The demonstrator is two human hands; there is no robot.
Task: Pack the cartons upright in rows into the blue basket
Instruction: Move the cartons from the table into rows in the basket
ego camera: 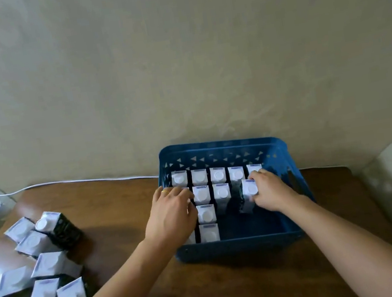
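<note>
Right of centre, the blue basket holds upright cartons; I see my right hand gripping a tilted carton, my left hand pressing flat on the leftmost column. Loose cartons lie lower left on the table.

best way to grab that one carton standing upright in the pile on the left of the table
Take the upright carton from above, fingers pinching its two dark side walls just below the white top. It stands with its round cap facing up, and tipped-over cartons crowd its near and left sides, so a low sideways reach looks blocked. The left hand is nearer.
</note>
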